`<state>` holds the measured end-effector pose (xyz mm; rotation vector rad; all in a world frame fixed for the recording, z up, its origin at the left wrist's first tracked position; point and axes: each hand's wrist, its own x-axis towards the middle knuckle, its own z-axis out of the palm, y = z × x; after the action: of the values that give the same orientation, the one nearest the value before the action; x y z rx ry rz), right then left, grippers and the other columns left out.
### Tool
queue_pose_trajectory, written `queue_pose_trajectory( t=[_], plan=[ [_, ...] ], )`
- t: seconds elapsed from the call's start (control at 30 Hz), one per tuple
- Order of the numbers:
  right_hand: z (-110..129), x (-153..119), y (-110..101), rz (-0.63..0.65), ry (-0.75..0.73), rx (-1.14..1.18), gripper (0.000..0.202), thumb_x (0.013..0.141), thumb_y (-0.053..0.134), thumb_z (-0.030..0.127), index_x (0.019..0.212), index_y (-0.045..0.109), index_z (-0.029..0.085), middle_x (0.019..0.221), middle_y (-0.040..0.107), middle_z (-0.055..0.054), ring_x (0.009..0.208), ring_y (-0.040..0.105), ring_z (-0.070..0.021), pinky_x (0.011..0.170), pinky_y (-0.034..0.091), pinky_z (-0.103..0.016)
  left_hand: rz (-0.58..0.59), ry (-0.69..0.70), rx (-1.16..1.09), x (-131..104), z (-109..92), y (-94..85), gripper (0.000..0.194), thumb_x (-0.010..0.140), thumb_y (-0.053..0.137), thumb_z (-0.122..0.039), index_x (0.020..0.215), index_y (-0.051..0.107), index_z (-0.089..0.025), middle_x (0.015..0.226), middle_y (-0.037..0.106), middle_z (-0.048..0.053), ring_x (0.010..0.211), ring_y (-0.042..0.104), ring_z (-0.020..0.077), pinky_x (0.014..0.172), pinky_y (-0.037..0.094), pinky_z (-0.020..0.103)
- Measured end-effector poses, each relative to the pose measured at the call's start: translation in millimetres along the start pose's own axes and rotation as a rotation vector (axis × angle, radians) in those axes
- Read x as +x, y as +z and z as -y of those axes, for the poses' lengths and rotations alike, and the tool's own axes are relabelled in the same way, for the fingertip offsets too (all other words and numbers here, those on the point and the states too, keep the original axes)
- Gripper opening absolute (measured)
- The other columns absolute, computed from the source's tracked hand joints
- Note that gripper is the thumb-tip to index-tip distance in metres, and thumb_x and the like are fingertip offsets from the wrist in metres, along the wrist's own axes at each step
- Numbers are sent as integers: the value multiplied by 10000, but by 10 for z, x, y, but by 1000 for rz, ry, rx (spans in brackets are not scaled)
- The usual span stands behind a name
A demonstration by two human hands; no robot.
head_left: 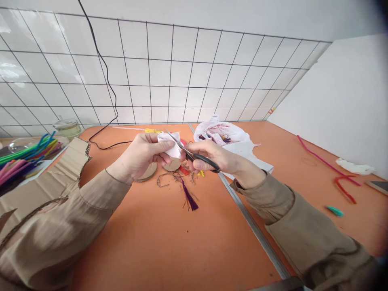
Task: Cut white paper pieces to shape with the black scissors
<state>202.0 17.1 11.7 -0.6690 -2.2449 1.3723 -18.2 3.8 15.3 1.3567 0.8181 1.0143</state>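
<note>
My left hand (148, 151) pinches a small piece of white cloth (173, 150) above the orange table. In my right hand (212, 155) is a pair of scissors (189, 153) with black handles; the blades lie across the cloth and point up and left. Whether the blades are parted is hard to make out. Below the hands lie round cardboard discs (172, 165), brown scraps and a dark purple tassel (189, 196). A bit of red thread (184, 170) shows beneath the scissors.
A white plastic bag (239, 137) with small items sits behind my right hand. Torn corrugated cardboard (57, 171) and colourful pipe cleaners (33, 149) are at left, near a glass container (67, 127). A black cable (106, 72) hangs along the tiled wall. Red pipe cleaners (345, 188) lie right.
</note>
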Motion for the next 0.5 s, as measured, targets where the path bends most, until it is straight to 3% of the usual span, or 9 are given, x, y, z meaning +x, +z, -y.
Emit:
queue_pose_trajectory(
  t=[0.33, 0.5],
  plan=[
    [24, -9, 5, -8, 42, 4, 661, 709, 658, 781, 916, 541, 164, 728, 501, -3, 657, 489, -143, 580, 397, -292, -33, 4, 50, 1, 0, 9, 148, 766, 737, -255, 671, 745, -141, 660, 710, 45, 514, 584, 88, 504, 485, 197],
    [21, -3, 9, -10, -20, -24, 640, 742, 655, 755, 914, 539, 150, 747, 493, 5, 648, 469, -119, 586, 385, -272, -36, 2, 43, 4, 6, 11, 152, 767, 729, -241, 654, 741, -139, 641, 705, 43, 499, 582, 85, 491, 481, 191]
  ],
)
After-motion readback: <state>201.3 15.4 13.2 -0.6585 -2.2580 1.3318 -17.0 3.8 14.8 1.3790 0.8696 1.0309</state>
